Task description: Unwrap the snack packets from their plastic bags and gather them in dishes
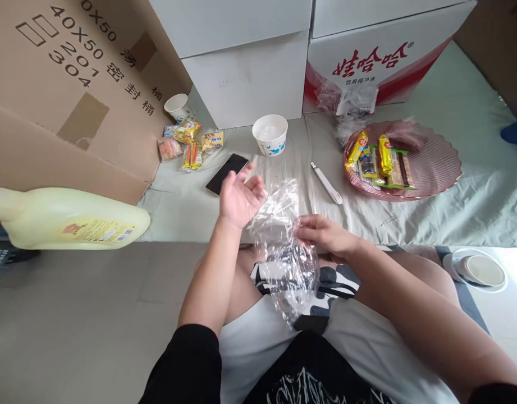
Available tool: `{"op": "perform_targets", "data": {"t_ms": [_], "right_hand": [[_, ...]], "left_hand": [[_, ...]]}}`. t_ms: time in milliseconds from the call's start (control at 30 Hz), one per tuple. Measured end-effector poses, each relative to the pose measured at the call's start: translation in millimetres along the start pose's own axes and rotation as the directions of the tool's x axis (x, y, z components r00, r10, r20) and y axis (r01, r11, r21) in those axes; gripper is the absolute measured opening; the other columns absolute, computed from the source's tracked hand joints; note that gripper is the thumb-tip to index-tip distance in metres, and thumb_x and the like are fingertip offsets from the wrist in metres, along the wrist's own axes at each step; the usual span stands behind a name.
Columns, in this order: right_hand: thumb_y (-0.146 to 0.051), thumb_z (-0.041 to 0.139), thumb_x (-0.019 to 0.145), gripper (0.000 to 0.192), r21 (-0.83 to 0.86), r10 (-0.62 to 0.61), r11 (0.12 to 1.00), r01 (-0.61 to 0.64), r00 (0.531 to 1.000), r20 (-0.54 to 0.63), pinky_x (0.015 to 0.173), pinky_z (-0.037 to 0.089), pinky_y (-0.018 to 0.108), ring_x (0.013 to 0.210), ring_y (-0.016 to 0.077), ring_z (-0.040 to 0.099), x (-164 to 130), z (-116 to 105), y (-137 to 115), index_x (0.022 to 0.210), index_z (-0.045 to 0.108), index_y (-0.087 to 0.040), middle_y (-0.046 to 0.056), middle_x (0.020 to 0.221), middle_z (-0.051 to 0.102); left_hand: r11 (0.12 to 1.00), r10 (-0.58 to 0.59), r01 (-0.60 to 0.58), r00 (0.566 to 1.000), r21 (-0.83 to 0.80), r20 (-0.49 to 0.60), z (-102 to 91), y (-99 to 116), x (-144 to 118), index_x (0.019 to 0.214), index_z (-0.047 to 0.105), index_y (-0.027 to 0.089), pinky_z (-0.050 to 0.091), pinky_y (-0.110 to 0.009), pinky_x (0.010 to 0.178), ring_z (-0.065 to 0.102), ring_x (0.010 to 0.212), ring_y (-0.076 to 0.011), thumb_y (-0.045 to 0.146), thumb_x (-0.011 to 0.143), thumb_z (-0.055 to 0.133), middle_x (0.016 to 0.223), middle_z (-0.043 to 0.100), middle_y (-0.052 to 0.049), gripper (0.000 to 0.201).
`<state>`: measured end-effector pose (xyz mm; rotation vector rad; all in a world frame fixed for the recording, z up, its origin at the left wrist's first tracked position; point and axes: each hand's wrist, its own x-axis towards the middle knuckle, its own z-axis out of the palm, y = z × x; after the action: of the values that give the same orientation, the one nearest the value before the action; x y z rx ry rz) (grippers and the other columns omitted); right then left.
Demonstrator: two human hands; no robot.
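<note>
While I sit with my knees up at the edge of the pale green sheet [452,185], I have a clear plastic bag [283,247] between my two hands, hanging crumpled over my lap, just on my side of the sheet's edge. My right hand [321,233] pinches the bag's upper edge between thumb and fingers, closed on the film. My left hand [239,196] is open, palm turned up and fingers loosely spread, its fingertips at the bag's top corner; I cannot tell whether they grip it or only touch it. On the sheet just beyond my left hand lies a dark phone [227,173], and beyond that a white paper bowl [270,134] with a blue print. To the right of the bowl lies a white pen-like stick [326,183], and further right on the sheet sits a pink scalloped tray [435,163] with wrapped snacks [378,160] lying in its left half. More small snack packets [188,143] are heaped at the sheet's far left corner, beside a paper cup [177,106]. Off the sheet's left edge a pale yellow jug [68,219] lies on its side against a brown carton [64,84]. White boxes [245,62] stand along the sheet's far edge, with a crumpled bunch of clear bags [351,109] in front of the red-lettered one
</note>
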<state>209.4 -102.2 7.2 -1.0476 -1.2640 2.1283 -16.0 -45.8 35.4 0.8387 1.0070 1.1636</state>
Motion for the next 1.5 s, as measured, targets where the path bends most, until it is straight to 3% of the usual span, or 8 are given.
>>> {"op": "perform_targets", "data": {"t_ms": [100,233,367,567,667,900,1167,1500], "right_hand": [[-0.046,0.075,0.078,0.030,0.031,-0.127,0.990,0.137,0.967,-0.222,0.047,0.045,0.024,0.047,0.0090,0.050,-1,-2,-3,0.079,0.058,-0.022,-0.006,0.055,0.057],[-0.048,0.073,0.079,0.031,-0.099,-0.202,0.979,0.177,0.904,-0.377,0.048,0.046,0.025,0.047,0.0110,0.054,2,-10,-7,0.079,0.056,-0.023,-0.004,0.055,0.059],[-0.044,0.065,0.083,0.022,-0.265,-0.315,0.941,0.208,0.824,-0.470,0.049,0.047,0.028,0.047,0.0138,0.056,0,-15,-6,0.081,0.059,-0.023,-0.002,0.057,0.059],[-0.035,0.058,0.085,0.015,-0.488,-0.464,0.852,0.190,0.707,-0.534,0.050,0.044,0.029,0.046,0.0164,0.059,-4,-17,-3,0.084,0.066,-0.022,-0.001,0.057,0.060],[-0.029,0.058,0.082,0.014,-0.587,-0.558,0.783,0.208,0.651,-0.514,0.054,0.047,0.030,0.048,0.0149,0.061,-3,-16,-3,0.085,0.069,-0.022,0.001,0.068,0.068],[-0.030,0.053,0.080,0.027,-0.341,-0.382,0.913,0.223,0.761,-0.525,0.045,0.039,0.026,0.042,0.0129,0.049,-12,-16,-5,0.100,0.068,-0.023,-0.006,0.054,0.055],[-0.052,0.061,0.085,0.036,-0.217,-0.490,0.872,0.439,0.781,-0.388,0.083,0.058,0.035,0.096,0.0206,0.071,-4,-25,3,0.103,0.067,-0.021,0.008,0.106,0.074],[-0.025,0.062,0.076,0.039,-0.244,-0.463,0.883,0.401,0.831,-0.308,0.047,0.056,0.027,0.050,0.0074,0.059,-11,-15,0,0.114,0.069,-0.022,0.007,0.116,0.075]], "left_hand": [[0.994,-0.051,0.063,0.989,-0.084,0.135,1.9,-7,-9,0.116,0.070,0.020,0.060,-0.039,0.080,0.074,0.105,-0.0306,0.096,0.055,0.068,0.115,0.076,-0.015,0.097],[0.966,-0.255,0.213,0.874,0.146,0.414,15.6,-26,-22,0.131,0.068,0.021,0.059,-0.037,0.086,0.075,0.107,-0.0308,0.052,0.052,0.099,0.121,0.076,-0.017,0.090],[0.931,-0.256,0.191,0.949,0.312,0.184,24.4,-33,-21,0.119,0.070,0.020,0.054,-0.029,0.065,0.075,0.073,-0.0204,0.040,0.076,0.082,0.098,0.080,-0.010,0.050],[0.961,-0.228,0.187,0.954,0.204,0.196,29.2,-30,-18,0.129,0.061,0.019,0.057,-0.033,0.077,0.076,0.101,-0.0291,0.060,0.063,0.089,0.119,0.077,-0.017,0.082],[0.943,-0.183,0.157,0.981,0.294,0.062,35.1,-36,-17,0.105,0.064,0.018,0.052,-0.027,0.065,0.075,0.078,-0.0201,0.044,0.062,0.093,0.098,0.079,-0.010,0.058],[0.991,-0.132,0.132,0.990,0.007,0.055,30.3,-27,-12,0.091,0.060,0.020,0.042,-0.021,0.049,0.055,0.049,-0.0083,0.034,0.059,0.087,0.062,0.063,0.006,0.044],[0.990,-0.139,0.138,0.990,0.029,0.031,35.9,-37,-15,0.092,0.055,0.021,0.052,-0.022,0.060,0.070,0.063,-0.0125,0.038,0.055,0.094,0.079,0.074,0.002,0.056],[0.892,-0.415,0.304,0.844,0.334,0.340,26.9,-31,-19,0.120,0.071,0.018,0.046,-0.027,0.048,0.070,0.052,-0.0220,0.056,0.071,0.082,0.062,0.074,-0.004,0.064]]}}
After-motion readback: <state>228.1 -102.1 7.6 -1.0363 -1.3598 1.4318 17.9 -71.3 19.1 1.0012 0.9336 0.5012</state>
